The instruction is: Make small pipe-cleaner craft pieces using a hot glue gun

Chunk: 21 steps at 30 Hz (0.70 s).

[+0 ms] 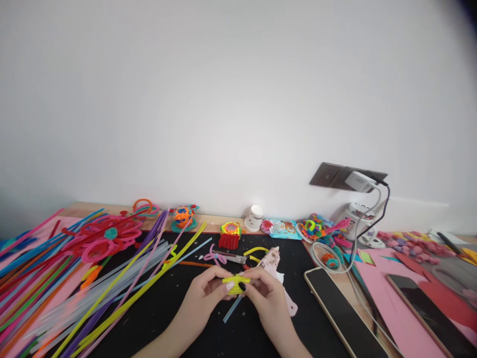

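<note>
Both hands meet over the black mat (160, 308), pinching one bundle of bent yellow pipe cleaner (235, 284) between them. My left hand (208, 293) grips its left end, thumb on the front. On the right end, my right hand (263, 293) has its thumb and fingers closed. A blue-grey glue stick (231, 311) lies just below the bundle. Right behind the hands are scissors (233, 257) with a yellow handle and a purple pipe-cleaner bow (215, 255). The far side of the bundle is hidden by my fingers.
Loose pipe cleaners (44, 278) and a pink-red flower (110, 233) spread over the left. A paper cup (254, 218) and a red-yellow pipe-cleaner piece (230, 234) stand behind. A phone (343, 311), white cable (354, 258) and pink paper sheets (395, 288) lie right.
</note>
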{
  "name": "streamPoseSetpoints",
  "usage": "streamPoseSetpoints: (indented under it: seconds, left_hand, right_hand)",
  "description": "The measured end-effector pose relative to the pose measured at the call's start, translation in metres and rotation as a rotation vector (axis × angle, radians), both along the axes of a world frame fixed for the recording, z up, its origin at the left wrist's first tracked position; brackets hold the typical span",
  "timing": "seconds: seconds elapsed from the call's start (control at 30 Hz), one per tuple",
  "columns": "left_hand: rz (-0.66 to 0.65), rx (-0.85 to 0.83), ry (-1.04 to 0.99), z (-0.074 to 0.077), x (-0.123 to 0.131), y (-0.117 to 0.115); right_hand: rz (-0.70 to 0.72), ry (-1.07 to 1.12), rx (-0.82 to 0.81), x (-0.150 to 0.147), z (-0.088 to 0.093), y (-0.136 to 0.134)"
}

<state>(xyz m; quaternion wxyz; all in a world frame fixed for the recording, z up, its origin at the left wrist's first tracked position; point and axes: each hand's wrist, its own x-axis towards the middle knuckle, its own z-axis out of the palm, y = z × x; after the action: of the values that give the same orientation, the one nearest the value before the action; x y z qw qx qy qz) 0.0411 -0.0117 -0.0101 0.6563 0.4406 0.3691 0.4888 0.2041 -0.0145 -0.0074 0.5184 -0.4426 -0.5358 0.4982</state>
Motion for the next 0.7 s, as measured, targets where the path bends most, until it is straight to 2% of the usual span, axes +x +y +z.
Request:
streamPoseSetpoints:
  seconds: [0.43, 0.7]
  left_hand:
    - [-0.001, -0.020, 0.059, -0.0011, 0.0001, -0.0025]
    - [0.018, 0.070, 0.069, -0.0003, -0.0012, -0.0038]
  right_hand:
    - [-0.016, 0.086, -0.092, -0.0028, 0.0029, 0.0021]
    - [0.041, 0.128, -0.080, -0.0022, -0.0020, 0.0031]
